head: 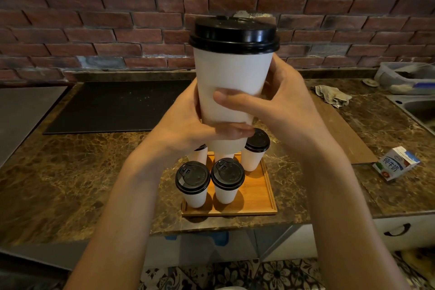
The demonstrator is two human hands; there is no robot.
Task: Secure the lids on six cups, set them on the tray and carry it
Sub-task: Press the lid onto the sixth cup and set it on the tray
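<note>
Where the brown marble table [58,183] runs out to the left, a black mat [117,106] lies flat on it against the brick wall [94,30]. Next comes the left hand [188,125], fingers curled round the lower part of a tall white paper cup [231,77] with the thumb laid across its front near the base. The cup is held upright in the air, above the tray, and a black lid [234,33] sits on its rim. The right hand [282,106] grips the same cup from the other side, thumb across the middle of its front. Below the hands a wooden tray [230,214] rests on the table near its front edge. Two lidded cups stand side by side at the tray's front, the left one [193,186] and the one just beside it [227,183]. A third lidded cup [255,150] stands at the back right, and another cup [199,155] shows partly behind the left hand. Further right lie a crumpled rag [332,95], a wooden board [341,129] and a milk carton [395,165], with a steel sink [419,110] at the edge.
</note>
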